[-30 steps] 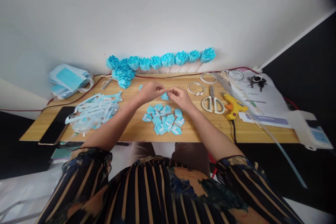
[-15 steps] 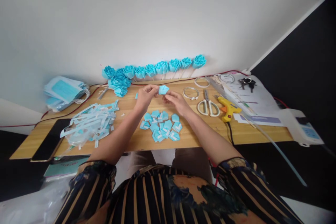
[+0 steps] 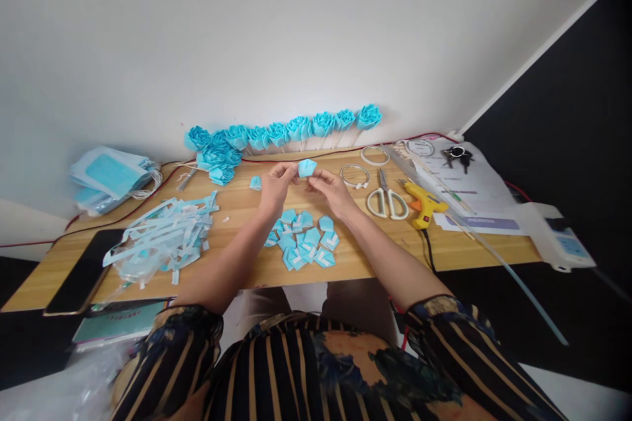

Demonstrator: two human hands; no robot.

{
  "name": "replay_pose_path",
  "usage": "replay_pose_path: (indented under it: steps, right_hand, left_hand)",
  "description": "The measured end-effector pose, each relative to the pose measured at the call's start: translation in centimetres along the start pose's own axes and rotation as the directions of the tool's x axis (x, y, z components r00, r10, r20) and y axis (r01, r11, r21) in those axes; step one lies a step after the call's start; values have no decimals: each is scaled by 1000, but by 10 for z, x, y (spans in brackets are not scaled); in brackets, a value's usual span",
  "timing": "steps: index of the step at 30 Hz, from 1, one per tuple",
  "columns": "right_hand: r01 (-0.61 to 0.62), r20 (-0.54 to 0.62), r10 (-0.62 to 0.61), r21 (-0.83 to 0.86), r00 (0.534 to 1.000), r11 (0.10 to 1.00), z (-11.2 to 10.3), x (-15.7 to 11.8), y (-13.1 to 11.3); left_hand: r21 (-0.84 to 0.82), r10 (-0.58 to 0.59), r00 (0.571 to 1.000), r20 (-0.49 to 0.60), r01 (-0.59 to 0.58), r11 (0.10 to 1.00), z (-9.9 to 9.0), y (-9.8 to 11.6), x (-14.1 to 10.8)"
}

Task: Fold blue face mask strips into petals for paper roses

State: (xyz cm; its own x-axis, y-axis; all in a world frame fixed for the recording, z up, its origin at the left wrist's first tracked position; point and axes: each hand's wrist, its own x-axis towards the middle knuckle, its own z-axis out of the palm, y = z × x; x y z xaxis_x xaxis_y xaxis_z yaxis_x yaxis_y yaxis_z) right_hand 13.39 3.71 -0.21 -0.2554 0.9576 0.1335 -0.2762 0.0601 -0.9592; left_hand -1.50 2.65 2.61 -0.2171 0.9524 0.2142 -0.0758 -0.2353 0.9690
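Note:
Between my two hands, above the wooden table, is a small folded blue piece (image 3: 307,168). My left hand (image 3: 279,181) pinches its left edge. The fingers of my right hand (image 3: 330,187) are closed on its lower right edge. Below the hands lies a pile of similar folded blue pieces (image 3: 311,237), some with white strips. One more blue piece (image 3: 255,183) rests just left of my left hand.
Blue flowers (image 3: 300,127) line the wall. On the left are face masks (image 3: 111,174), cut strips (image 3: 165,233) and a phone (image 3: 86,273). Scissors (image 3: 388,200), a yellow glue gun (image 3: 423,205), wire coils (image 3: 354,175), keys (image 3: 458,156) and a white power strip (image 3: 560,237) are on the right.
The view has shifted slightly. Both hands still hold the blue piece at nearly the same spot, and more of the lone piece beside my left hand shows.

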Motion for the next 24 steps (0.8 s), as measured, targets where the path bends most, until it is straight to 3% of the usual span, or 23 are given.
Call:
replay_pose_path:
  steps: [10,14,15,17,19,21,24]
  right_hand:
    - [28,-27,-29,-36,999,999,-1,2,1]
    - [23,-49,-21,34,999,999,-8,7,6]
    - [25,-52,-23,48,998,999,-10,8,6]
    - [30,-56,-27,66,998,997,-12,10,5]
    - [22,-60,-17,80,998,997,-12,10,4]
    - [4,-62,1,87,998,996,-11,9,2]
    - [-15,-53,18,63,998,998,-10,8,1]
  left_hand:
    - [40,5,1000,19,-6,999,0,-4,-2]
    - [276,123,990,64,-136,951,-23,5,29]
    - [390,164,981,99,-190,901,-30,8,40]
    - [654,166,962,219,-271,706,-43,10,61]
    - [841,56,945,323,-313,441,-54,10,78]
    - [908,-83,922,379,-354,223,-60,6,89]
    - [906,-260,868,422,-408,108,-64,-2,96]
